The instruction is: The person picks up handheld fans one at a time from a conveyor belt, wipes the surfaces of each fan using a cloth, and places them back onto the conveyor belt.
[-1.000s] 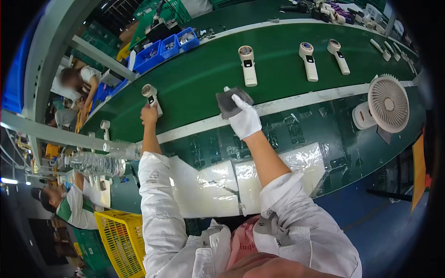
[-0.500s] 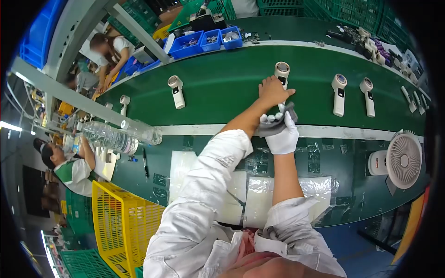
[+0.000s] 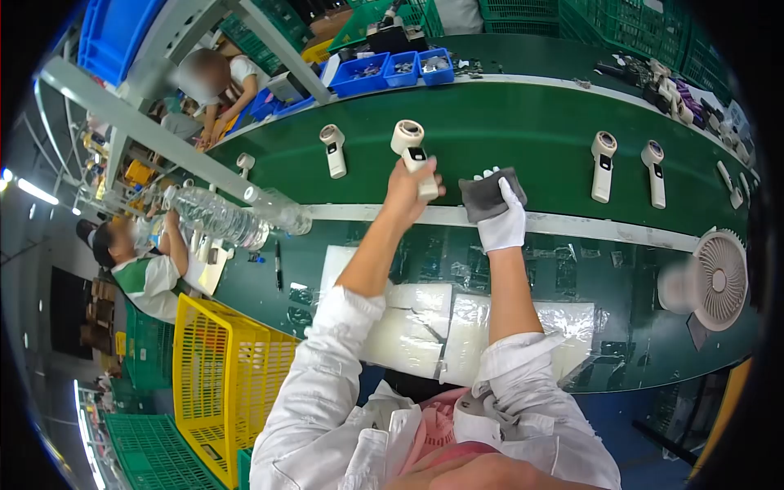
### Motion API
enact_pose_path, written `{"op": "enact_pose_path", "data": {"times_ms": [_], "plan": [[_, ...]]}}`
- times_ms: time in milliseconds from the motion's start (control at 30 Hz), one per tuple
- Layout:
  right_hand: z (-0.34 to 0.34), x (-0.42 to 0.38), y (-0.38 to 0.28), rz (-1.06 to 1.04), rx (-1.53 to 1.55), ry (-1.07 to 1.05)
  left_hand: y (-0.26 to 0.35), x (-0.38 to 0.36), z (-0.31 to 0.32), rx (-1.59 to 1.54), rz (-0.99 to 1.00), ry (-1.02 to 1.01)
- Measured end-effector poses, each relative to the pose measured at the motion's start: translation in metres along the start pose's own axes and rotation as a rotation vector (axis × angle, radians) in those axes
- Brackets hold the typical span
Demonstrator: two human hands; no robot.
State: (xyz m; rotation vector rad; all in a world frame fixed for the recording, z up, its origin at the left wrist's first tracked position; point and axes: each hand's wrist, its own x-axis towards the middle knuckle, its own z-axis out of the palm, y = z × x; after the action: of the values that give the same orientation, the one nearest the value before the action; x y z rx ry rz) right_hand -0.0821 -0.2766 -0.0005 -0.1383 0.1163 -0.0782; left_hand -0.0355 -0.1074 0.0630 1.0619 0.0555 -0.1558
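In the head view, my left hand (image 3: 406, 192) is bare and closed around the lower handle of a white handheld fan (image 3: 408, 135), whose round head points away from me over the green conveyor belt (image 3: 506, 106). To its right, my right hand (image 3: 503, 229) wears a white glove and grips a folded dark grey cloth (image 3: 494, 196) near the belt's front rail. Another handheld fan (image 3: 332, 152) lies on the belt to the left. Two more, a nearer-centre fan (image 3: 603, 167) and a slimmer-looking fan (image 3: 655, 173), lie on the right.
White foam sheets (image 3: 408, 327) are taped to the bench before me. A desk fan (image 3: 719, 282) stands at right; water bottles (image 3: 216, 216) and a pen (image 3: 278, 265) lie at left. A yellow crate (image 3: 233, 376) is lower left. Blue bins (image 3: 359, 75) line the far side. Two people sit at left.
My left hand has moved left and nearer to me, bringing the handheld fan along. It has parted from my gloved right hand, where the grey cloth now shows spread wider.
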Motion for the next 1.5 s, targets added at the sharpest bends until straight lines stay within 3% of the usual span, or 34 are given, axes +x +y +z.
{"op": "enact_pose_path", "data": {"times_ms": [100,200,233,300,367,433,500,567,767,800,867,933,967,1033,1100,1167,1267,1367,1400,1433,1500], "plan": [[-0.001,0.001,0.010,-0.074,-0.172,0.029,-0.002,-0.053,-0.020,-0.088,-0.093,-0.108],[0.004,-0.002,0.021,-0.526,-0.577,0.285,-0.008,-0.080,-0.032,-0.149,-0.244,-0.285],[0.013,-0.012,0.019,-0.684,-0.880,0.296,-0.011,-0.084,-0.033,-0.130,-0.280,-0.326],[0.025,-0.027,0.022,-0.657,-0.960,0.248,-0.018,-0.090,-0.034,-0.092,-0.354,-0.417],[0.020,-0.031,0.036,-0.721,-1.064,-0.106,-0.026,-0.095,-0.029,-0.002,-0.374,-0.463],[0.023,-0.035,0.039,-0.975,-1.501,-0.218,-0.030,-0.097,-0.029,-0.046,-0.407,-0.430],[0.025,-0.036,0.039,-1.071,-1.641,-0.356,-0.020,-0.097,-0.026,0.050,-0.379,-0.378],[0.029,-0.042,0.043,-1.050,-1.710,-0.429,-0.021,-0.094,-0.030,0.027,-0.344,-0.385],[0.033,-0.052,0.046,-0.831,-1.547,-0.544,-0.014,-0.085,-0.046,0.005,-0.333,-0.371],[0.032,-0.053,0.047,-0.745,-1.490,-0.560,-0.012,-0.086,-0.045,-0.012,-0.313,-0.350],[0.032,-0.066,0.053,-0.384,-1.197,-0.468,-0.008,-0.083,-0.050,-0.032,-0.287,-0.351],[0.039,-0.070,0.056,-0.274,-1.081,-0.406,-0.006,-0.080,-0.055,-0.056,-0.266,-0.349],[0.045,-0.075,0.048,-0.043,-1.091,-0.202,-0.007,-0.078,-0.058,-0.100,-0.270,-0.358],[0.035,-0.060,0.039,-0.128,-0.922,-0.346,-0.006,-0.074,-0.062,-0.183,-0.281,-0.379],[0.031,-0.047,0.040,-0.022,-0.234,-0.165,-0.003,-0.075,-0.057,-0.223,-0.294,-0.379],[0.027,-0.038,0.031,-0.179,-0.099,0.009,0.003,-0.080,-0.052,-0.272,-0.301,-0.392],[0.012,-0.026,0.018,-0.262,-0.261,-0.038,0.007,-0.086,-0.049,-0.007,-0.298,-0.434],[0.023,-0.026,0.016,-0.196,-0.457,-0.068,0.011,-0.095,-0.036,0.718,-0.218,-0.409],[0.023,-0.032,0.017,-0.200,-0.806,0.029,-0.013,-0.092,-0.043,0.931,0.137,-0.428],[0.031,-0.041,0.021,-0.349,-1.063,-0.154,-0.015,-0.096,-0.041,0.953,0.117,-0.409],[0.039,-0.046,0.027,-0.550,-1.223,-0.231,-0.011,-0.102,-0.035,0.987,0.098,-0.352]]}}
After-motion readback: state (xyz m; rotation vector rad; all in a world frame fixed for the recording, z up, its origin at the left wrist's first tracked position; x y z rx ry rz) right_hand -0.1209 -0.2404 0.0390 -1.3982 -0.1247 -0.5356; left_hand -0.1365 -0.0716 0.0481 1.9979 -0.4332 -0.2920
